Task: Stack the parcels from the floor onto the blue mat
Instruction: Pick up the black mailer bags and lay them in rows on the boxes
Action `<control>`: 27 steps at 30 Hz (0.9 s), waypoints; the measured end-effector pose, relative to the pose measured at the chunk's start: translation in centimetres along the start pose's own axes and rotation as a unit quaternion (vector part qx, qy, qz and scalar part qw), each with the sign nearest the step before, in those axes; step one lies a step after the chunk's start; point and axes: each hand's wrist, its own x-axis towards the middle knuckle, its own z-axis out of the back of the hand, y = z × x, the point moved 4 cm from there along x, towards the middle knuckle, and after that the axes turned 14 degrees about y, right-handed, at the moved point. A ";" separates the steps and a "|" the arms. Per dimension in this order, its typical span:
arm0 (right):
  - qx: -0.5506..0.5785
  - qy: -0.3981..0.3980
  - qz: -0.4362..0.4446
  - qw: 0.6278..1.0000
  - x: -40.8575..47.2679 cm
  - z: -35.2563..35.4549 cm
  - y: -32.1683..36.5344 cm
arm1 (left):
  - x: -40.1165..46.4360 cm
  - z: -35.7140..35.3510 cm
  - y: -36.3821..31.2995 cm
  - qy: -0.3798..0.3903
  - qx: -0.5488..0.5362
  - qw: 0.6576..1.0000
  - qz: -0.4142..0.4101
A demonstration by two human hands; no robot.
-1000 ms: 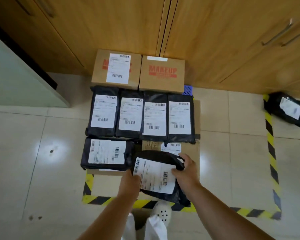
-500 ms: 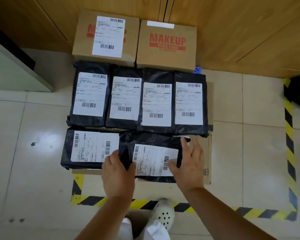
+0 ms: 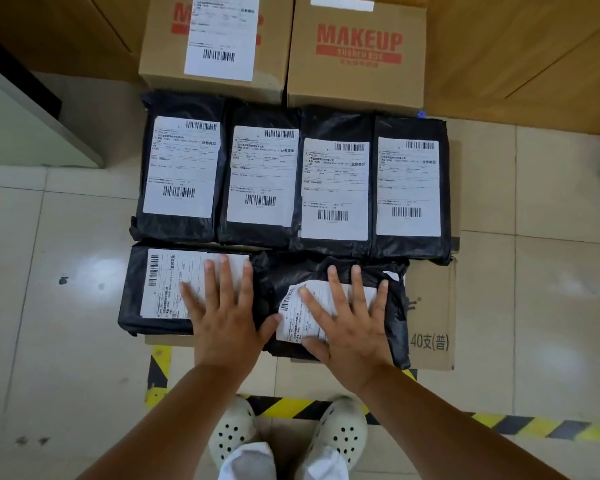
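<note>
1. The left hand (image 3: 224,317) is lying flat with its fingers spread and straight, pressing on the front-left black parcel (image 3: 160,289), covering the right part of that parcel's white label.
2. The right hand (image 3: 350,323) is lying flat too, fingers spread and straight, pressing on the front-right black parcel (image 3: 329,306), whose label is showing crumpled under the palm.
3. The two front parcels are lying side by side, touching, with the left thumb reaching the seam between them.
4. Both front parcels are resting on flat cardboard boxes (image 3: 433,317); one box, printed with "40", is showing just right of the right hand.
5. Behind the hands, four black parcels are lying in a row, labels up and edges touching: the far-left one (image 3: 182,168), the second (image 3: 262,174), the third (image 3: 335,188) and the far-right one (image 3: 409,185).
6. Behind that row, two upright cardboard boxes are standing against the wooden cabinet (image 3: 516,46): the labelled box (image 3: 219,39) on the left and the "MAKEUP" box (image 3: 357,53) on the right, touching each other.
7. A small bit of the blue mat (image 3: 421,114) is peeking out at the lower right corner of the "MAKEUP" box; the rest is hidden under the stack.
8. Yellow-and-black floor tape (image 3: 291,407) is running across the tiled floor (image 3: 66,341) just in front of the stack, and the person's two white perforated clogs (image 3: 340,431) are standing right at it.
</note>
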 end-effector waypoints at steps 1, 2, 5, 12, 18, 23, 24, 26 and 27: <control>-0.001 -0.001 -0.003 1.000 0.1 -0.1 0.0 | 0.1 -0.2 0.0 0.000 0.001 1.000 0.002; -0.002 -0.002 -0.004 1.000 0.2 -0.3 0.0 | 0.1 -0.4 0.0 0.000 -0.001 1.000 0.003; -0.005 -0.006 -0.008 1.000 0.2 -0.2 0.2 | 0.1 -0.5 0.1 -0.003 -0.014 1.000 -0.003; -0.004 -0.023 0.016 1.000 0.9 0.8 1.0 | -0.7 0.9 -0.2 -0.076 0.010 0.993 -0.093; 0.000 -0.029 0.021 0.999 1.8 0.7 1.8 | 0.5 0.5 -0.8 -0.071 0.082 0.983 -0.149; -0.008 -0.030 0.025 0.999 2.1 0.4 1.7 | 1.3 -0.3 -0.4 -0.049 0.087 0.986 -0.135; -0.010 -0.030 0.025 0.999 2.1 0.3 1.8 | 1.3 -0.5 -0.4 -0.045 0.086 0.986 -0.134; -0.013 -0.026 0.025 0.999 2.0 0.2 1.8 | 1.4 -0.6 -0.3 -0.036 0.085 0.987 -0.131; -0.012 -0.025 0.027 0.999 2.0 0.4 1.8 | 1.4 -0.6 -0.3 -0.033 0.084 0.988 -0.129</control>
